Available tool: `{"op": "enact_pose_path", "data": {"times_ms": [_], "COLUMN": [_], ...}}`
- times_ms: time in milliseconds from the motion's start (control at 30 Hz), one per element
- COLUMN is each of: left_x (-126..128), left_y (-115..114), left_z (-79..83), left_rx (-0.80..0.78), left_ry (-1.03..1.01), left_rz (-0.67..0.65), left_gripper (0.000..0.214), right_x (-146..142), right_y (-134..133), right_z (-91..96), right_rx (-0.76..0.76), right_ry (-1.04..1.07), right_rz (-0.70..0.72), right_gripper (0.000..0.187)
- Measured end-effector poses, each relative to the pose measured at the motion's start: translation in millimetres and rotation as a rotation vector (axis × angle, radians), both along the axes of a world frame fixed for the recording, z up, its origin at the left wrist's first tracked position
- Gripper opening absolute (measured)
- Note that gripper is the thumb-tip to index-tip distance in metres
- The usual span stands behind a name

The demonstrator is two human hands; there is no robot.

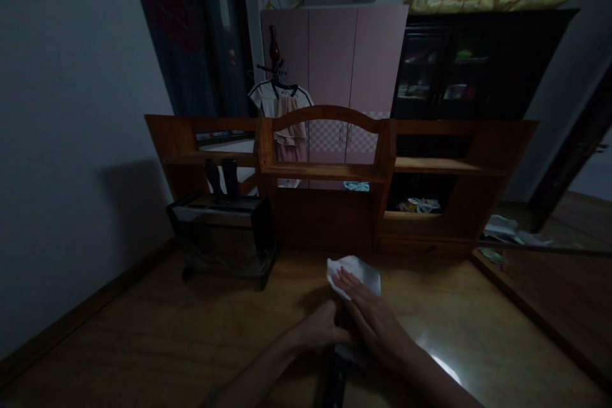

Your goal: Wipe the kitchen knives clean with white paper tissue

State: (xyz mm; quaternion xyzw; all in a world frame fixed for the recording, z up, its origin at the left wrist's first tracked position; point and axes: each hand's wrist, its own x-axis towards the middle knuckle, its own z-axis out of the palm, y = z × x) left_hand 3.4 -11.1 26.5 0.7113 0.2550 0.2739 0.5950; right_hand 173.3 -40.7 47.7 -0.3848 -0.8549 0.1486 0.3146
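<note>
A broad-bladed kitchen knife [370, 276] is held low over the tabletop, its dark handle [337, 381] pointing toward me. My left hand [321, 329] is closed at the near part of the blade, just beyond the handle; its fingertips are partly hidden. Across the blade lies my right hand [370, 319], its fingers pressing a white tissue [337, 268] against the metal. The right thumb is hard to make out. Left of the hands stands a black knife block [222, 239] with clear sides, and two dark knife handles [229, 177] stick up from it.
A wooden shelf unit [329, 217] runs along the back of the wooden table [201, 338]. On the left is a white wall [76, 140]. A raised edge [535, 325] borders the right side. Behind are a pink wardrobe [329, 51] and a dark cabinet [521, 64].
</note>
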Motion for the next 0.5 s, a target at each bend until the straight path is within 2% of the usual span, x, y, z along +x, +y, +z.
{"op": "enact_pose_path", "data": {"times_ms": [100,200,367,500], "left_x": [4,6,7,6], "left_y": [-5,-8,-3,1], "left_z": [4.0,4.6,-4.8,-13.0], "left_rx": [0.063,0.042,0.053,0.051], "left_ry": [-0.002,-0.007,-0.120,-0.097], "left_rz": [0.048,0.083,0.054,0.107], "left_gripper": [0.056,0.062,0.062,0.066], "right_x": [-6,-7,0,7], "right_y": [-9,-10,-3,-1], "right_z": [6.4,8.6,11.9,17.4], "right_rx": [0.011,-0.006,0.008,0.036], "right_ry": [-0.077,-0.093,-0.100,-0.120], "right_rz": [0.063,0.073,0.108,0.106], "right_gripper": [0.046,0.047,0.047,0.047]}}
